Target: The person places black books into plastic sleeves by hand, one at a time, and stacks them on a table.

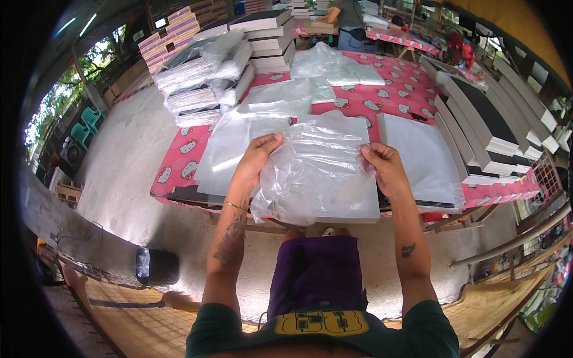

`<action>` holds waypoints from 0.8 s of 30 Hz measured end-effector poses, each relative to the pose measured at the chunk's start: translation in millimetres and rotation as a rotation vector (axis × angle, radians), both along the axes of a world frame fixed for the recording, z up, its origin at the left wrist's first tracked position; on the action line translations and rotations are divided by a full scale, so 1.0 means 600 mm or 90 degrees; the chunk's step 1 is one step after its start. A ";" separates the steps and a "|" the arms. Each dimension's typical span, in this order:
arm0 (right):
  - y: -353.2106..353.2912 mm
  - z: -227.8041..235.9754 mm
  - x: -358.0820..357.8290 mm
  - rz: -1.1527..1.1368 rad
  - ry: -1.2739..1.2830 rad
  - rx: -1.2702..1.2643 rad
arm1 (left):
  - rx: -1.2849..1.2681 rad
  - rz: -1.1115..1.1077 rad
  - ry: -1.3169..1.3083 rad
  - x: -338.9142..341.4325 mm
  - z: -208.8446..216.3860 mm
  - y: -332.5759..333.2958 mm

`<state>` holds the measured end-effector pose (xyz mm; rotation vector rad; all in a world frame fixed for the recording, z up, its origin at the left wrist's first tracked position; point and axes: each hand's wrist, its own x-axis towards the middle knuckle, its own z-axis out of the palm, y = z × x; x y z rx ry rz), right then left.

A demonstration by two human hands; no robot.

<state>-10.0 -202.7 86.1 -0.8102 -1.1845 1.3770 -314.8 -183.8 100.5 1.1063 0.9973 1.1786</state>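
Note:
A crinkled clear plastic bag point(316, 161) is stretched between my two hands over a white flat stack point(355, 209) at the table's near edge. My left hand point(261, 156) is closed on the bag's left side, thumb and fingers pinching the film. On the opposite side, my right hand point(385, 167) pinches the bag's right edge between thumb and fingers. The bag's loose lower left part hangs in folds. Whether anything lies inside it cannot be made out. More clear plastic bags point(239, 134) lie flat to the left of the stack.
Another plastic-covered white stack point(415, 158) lies at right on the pink patterned tablecloth point(382, 77). Thick black-topped slabs point(486, 119) are piled at far right. Plastic-wrapped bundles point(206, 77) stand back left. Another person point(349, 24) is at a farther table. A black bin point(160, 267) sits on the floor.

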 end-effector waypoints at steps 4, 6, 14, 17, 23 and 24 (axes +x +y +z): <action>-0.013 -0.032 -0.035 -0.092 0.063 0.013 | 0.349 0.324 0.283 0.041 0.042 -0.064; -0.047 -0.015 -0.072 -0.080 0.179 -0.055 | 0.340 0.188 0.187 0.114 0.019 -0.123; -0.077 0.024 -0.085 -0.003 0.092 0.253 | 0.247 -0.031 0.284 0.164 -0.044 -0.094; -0.093 0.005 -0.123 -0.099 -0.152 0.395 | 0.199 0.106 -0.186 0.176 0.007 -0.070; -0.054 -0.095 -0.034 -0.014 -0.162 0.053 | 0.207 0.210 -0.463 0.054 0.071 -0.004; -0.055 -0.091 -0.033 -0.043 -0.035 0.014 | 0.169 0.205 -0.497 0.036 0.054 0.009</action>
